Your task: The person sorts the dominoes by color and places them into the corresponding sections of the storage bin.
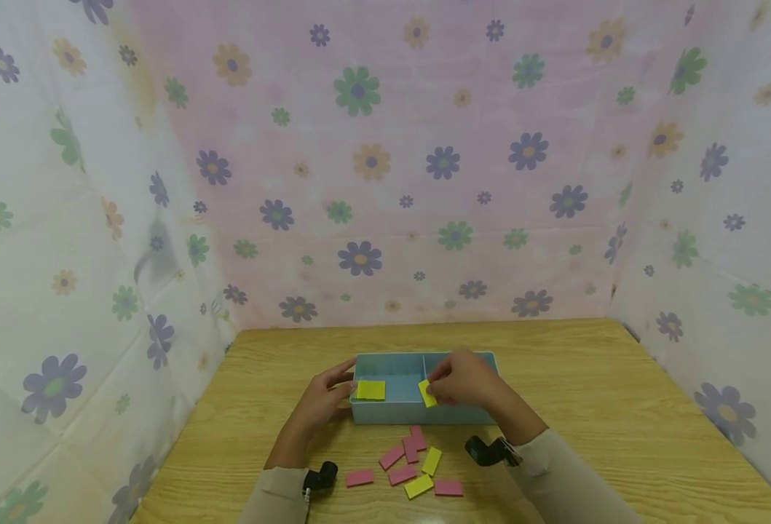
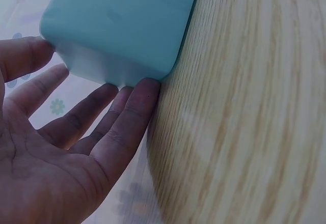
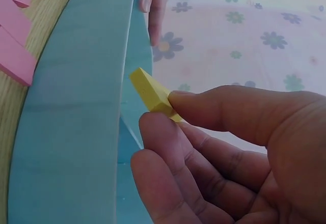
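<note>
A light blue two-compartment box (image 1: pixel 398 415) stands on the wooden table (image 1: pixel 588 407). A yellow block (image 1: pixel 370 390) lies in its left compartment. My left hand (image 1: pixel 322 400) rests with straight fingers (image 2: pixel 127 117) against the left end of the box (image 2: pixel 117 25). My right hand (image 1: pixel 467 378) pinches a second yellow block (image 1: pixel 427 393) between thumb and fingers, over the box near its divider. The right wrist view shows that yellow block (image 3: pixel 153 94) held just above the rim of the box (image 3: pixel 76 107).
Several pink blocks (image 1: pixel 401 462) and two yellow blocks (image 1: pixel 432 461) lie loose on the table in front of the box. Flowered cloth walls (image 1: pixel 385 167) close in the table at the back and both sides.
</note>
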Demonstrator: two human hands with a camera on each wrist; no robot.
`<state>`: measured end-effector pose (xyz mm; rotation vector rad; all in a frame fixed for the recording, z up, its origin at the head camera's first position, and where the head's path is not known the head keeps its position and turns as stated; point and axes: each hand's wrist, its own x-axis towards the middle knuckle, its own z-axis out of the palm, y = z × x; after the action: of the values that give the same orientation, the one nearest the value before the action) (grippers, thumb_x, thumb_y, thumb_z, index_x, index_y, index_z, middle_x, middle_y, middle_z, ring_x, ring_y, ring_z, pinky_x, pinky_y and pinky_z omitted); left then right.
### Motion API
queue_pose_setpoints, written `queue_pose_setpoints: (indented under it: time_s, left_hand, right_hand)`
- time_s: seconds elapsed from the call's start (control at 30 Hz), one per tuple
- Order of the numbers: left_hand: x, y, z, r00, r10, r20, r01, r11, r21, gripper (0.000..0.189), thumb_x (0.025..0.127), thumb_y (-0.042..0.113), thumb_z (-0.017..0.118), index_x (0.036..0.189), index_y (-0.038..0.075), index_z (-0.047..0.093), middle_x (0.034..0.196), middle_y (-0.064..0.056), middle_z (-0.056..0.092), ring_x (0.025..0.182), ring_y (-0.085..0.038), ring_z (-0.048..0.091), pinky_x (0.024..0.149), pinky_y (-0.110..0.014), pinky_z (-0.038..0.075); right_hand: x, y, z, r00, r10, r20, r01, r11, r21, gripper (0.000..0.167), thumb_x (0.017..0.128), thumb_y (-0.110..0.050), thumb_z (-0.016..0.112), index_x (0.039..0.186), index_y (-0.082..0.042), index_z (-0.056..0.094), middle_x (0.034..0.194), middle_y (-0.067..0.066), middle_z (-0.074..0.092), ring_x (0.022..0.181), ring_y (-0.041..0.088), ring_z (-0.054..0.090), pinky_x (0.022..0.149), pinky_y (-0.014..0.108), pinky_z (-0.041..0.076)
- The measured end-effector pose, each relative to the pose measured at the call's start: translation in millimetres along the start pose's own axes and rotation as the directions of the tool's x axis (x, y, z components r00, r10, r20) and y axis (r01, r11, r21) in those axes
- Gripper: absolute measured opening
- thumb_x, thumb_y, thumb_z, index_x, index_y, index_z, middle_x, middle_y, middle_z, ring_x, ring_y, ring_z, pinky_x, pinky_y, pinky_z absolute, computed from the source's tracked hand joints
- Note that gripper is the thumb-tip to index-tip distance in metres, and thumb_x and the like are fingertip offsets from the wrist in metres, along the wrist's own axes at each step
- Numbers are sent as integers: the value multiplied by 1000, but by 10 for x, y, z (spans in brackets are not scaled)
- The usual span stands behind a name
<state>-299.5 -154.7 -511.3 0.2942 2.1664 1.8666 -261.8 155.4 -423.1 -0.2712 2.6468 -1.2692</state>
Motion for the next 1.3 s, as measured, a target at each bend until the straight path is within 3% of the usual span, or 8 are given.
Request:
queue_pose_setpoints:
  time_s: [0.5,0.77,1.1,1.3]
  left_hand:
    - [-5,28,5,1000,-14,-1,14,1000,2,57,108,22,58,161,24,40,159,-23,42,142,-45,48,96,-54,58]
    - [-5,20,15,1000,-16,-10,16,1000,3,56,108,22,58,161,26,40,159,-21,44,141,-43,50,96,-53,59]
    - [-9,19,4,1000,-7,2,7,1000,-4,56,108,21,57,161,26,40,159,-23,43,140,-44,50,96,-54,58]
    - [-10,34,4,1000,-1,9,1,1000,-12,56,108,20,57,161,27,40,159,-23,43,140,-44,50,96,-54,58]
  right_hand:
    - [222,-159,4,999,21,-40,-20,999,29,9,91,-14,79,96,-7,82,81,4,76,72,20,73,70,40,64]
    - [364,-225,-11,999,37,-18,-36,998,52,9,91,-15,79,93,-7,80,81,6,76,82,31,76,71,39,65]
    - [542,-245,-9,999,49,15,-50,994,101,8,89,-12,78,90,-6,83,79,9,77,82,33,77,73,42,65]
    - [642,-271,-12,995,100,13,-101,991,87,8,88,-12,80,89,-4,82,78,10,77,77,29,77,71,42,65]
